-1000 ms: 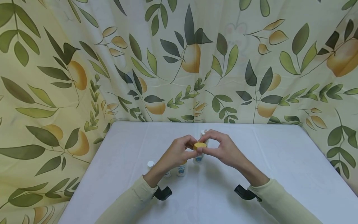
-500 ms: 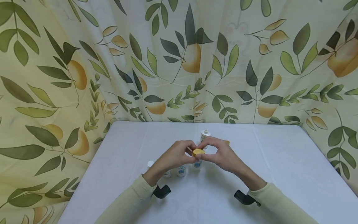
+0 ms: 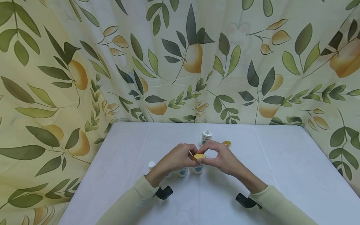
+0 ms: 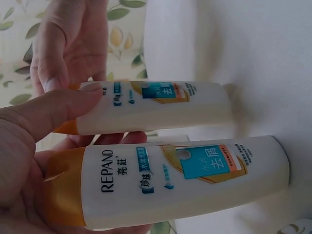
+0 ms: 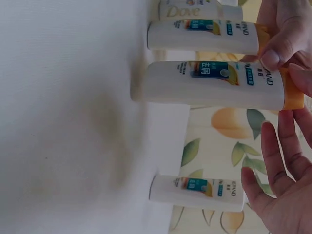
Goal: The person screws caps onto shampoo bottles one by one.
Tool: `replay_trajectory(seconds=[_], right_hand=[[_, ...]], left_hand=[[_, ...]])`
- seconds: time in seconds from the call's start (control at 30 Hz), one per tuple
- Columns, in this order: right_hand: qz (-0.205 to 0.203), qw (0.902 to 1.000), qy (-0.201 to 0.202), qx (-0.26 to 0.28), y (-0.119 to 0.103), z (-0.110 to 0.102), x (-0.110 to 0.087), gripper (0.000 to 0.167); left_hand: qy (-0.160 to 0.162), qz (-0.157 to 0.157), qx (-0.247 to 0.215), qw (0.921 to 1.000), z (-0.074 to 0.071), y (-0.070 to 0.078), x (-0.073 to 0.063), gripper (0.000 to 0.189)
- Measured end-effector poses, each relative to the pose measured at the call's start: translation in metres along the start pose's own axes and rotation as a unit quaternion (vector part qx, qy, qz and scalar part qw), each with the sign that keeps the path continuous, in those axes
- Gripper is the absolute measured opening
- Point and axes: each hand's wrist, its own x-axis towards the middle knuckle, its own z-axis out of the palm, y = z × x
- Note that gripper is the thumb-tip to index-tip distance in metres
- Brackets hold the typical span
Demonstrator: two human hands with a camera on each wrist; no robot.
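A white shampoo bottle (image 3: 198,169) with an orange cap (image 3: 199,156) stands upright between both hands. My left hand (image 3: 181,155) holds it at the top, its thumb (image 4: 73,105) lying over the bottle's shoulder. Thumb and fingers of my right hand (image 3: 222,157) pinch the orange cap from the other side. The label with teal panel faces the wrist cameras. Beside it on the left stands a like shampoo bottle (image 4: 165,185), its orange cap (image 4: 63,187) close by my left palm. In the head view that cap is hidden behind the left hand.
Farther back stands a like bottle (image 3: 206,136) with its nozzle bare; an orange cap (image 3: 227,143) lies to its right. A white-capped bottle (image 3: 151,165) stands at the left, partly behind the left forearm. A Dove bottle (image 5: 187,10) shows too. A patterned curtain (image 3: 180,62) hangs behind the table (image 3: 281,162).
Both hands have come down and toward the front with the shampoo bottle, which now stands in line with the neighbouring one. The bare-nozzle bottle and loose cap behind have come into view.
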Motion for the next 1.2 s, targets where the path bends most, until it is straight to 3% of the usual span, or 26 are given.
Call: replay_trajectory(seconds=[0.37, 0.8, 1.2], right_hand=[[0.017, 0.9998, -0.009, 0.003, 0.005, 0.004, -0.002, 0.022], [0.013, 0.9992, -0.034, -0.013, 0.005, -0.003, -0.001, 0.026], [-0.006, 0.9983, -0.049, -0.032, 0.003, -0.008, -0.001, 0.028]], left_hand=[[-0.011, -0.013, 0.034, 0.9993, 0.005, 0.0, 0.002, 0.02], [-0.016, -0.009, 0.011, 0.9998, 0.0, -0.003, 0.001, 0.02], [-0.073, 0.007, 0.037, 0.9966, -0.017, 0.004, 0.002, 0.037]])
